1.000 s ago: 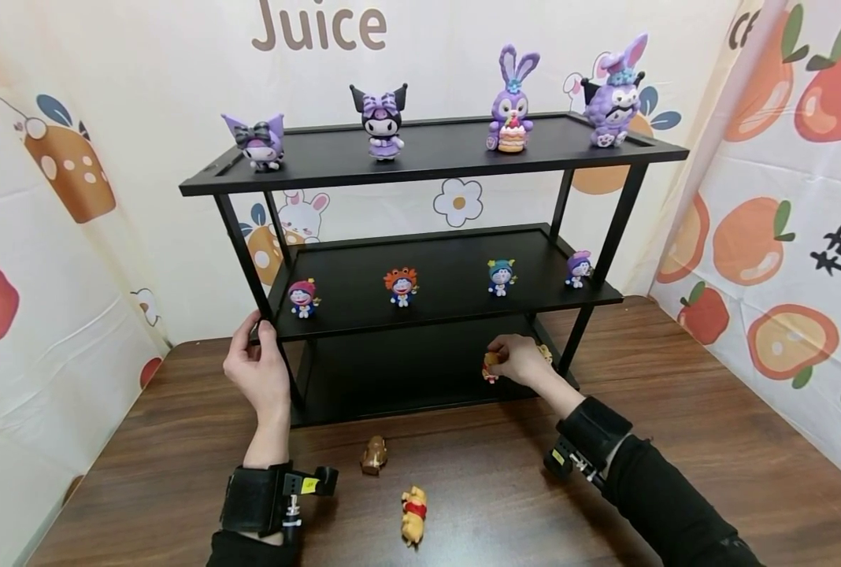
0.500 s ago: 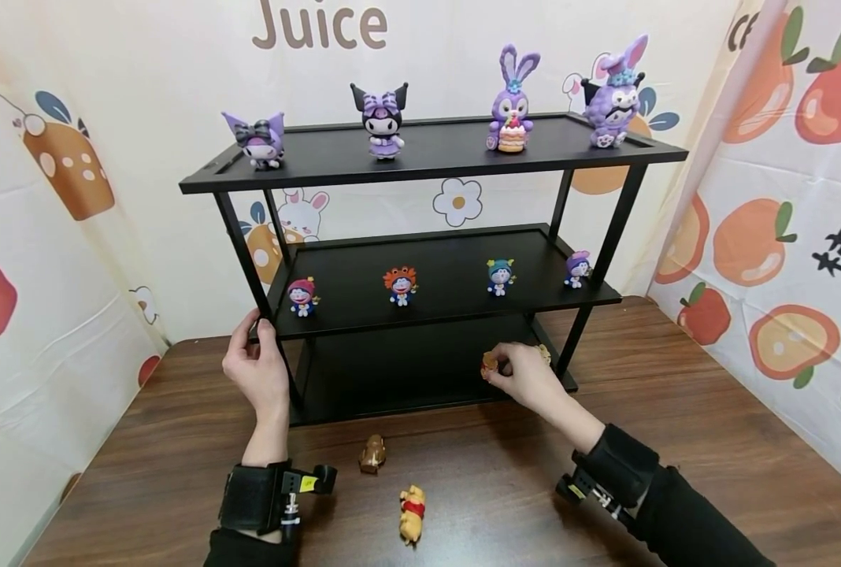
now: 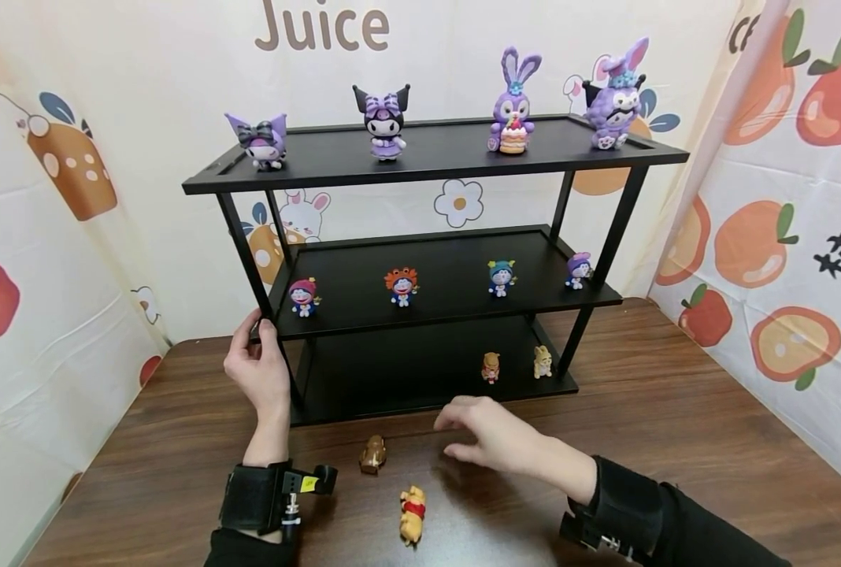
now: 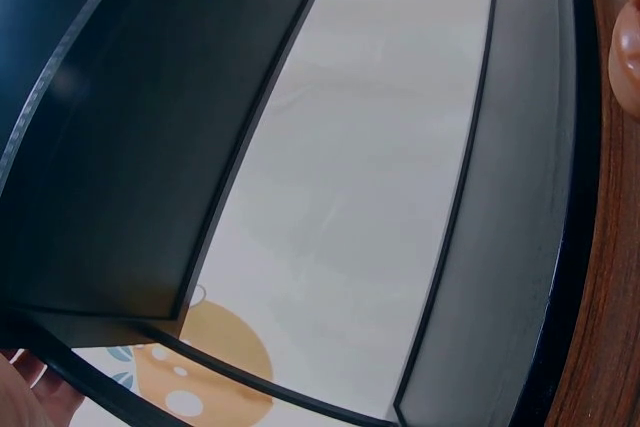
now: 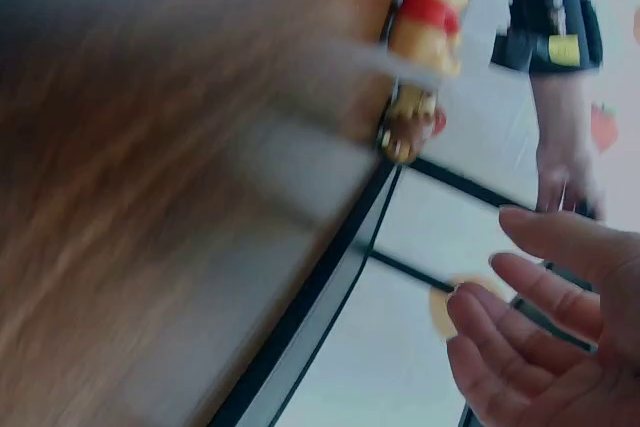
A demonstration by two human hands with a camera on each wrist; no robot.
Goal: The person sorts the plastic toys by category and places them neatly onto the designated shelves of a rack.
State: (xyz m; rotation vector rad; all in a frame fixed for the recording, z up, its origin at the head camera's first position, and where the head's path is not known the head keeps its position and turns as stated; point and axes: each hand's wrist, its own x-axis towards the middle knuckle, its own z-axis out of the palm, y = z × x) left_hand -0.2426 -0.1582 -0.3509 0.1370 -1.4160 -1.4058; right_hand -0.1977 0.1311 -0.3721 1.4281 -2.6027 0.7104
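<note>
My left hand (image 3: 257, 370) holds the black three-tier shelf rack (image 3: 420, 319) at the left front corner of its middle tier; its fingertips (image 4: 55, 397) show behind the frame in the left wrist view. My right hand (image 3: 494, 433) hovers over the table before the rack, fingers loosely bent around nothing. On the bottom tier stand a small honey-brown figurine (image 3: 490, 368) and a pale yellow rabbit figurine (image 3: 542, 362). Two figurines lie on the table between my hands: a brown one (image 3: 373, 455) and a yellow bear in a red shirt (image 3: 413, 516), also in the right wrist view.
Several purple figurines (image 3: 387, 138) stand on the top tier. Along the middle tier are several small blue figurines in coloured hats (image 3: 401, 287). A fruit-printed cloth (image 3: 768, 252) hangs behind and beside the wooden table (image 3: 172, 465).
My right hand has let go of the honey-brown figurine, leaving it standing on the bottom tier, and has drawn back toward me and left over the table. The left hand stays put.
</note>
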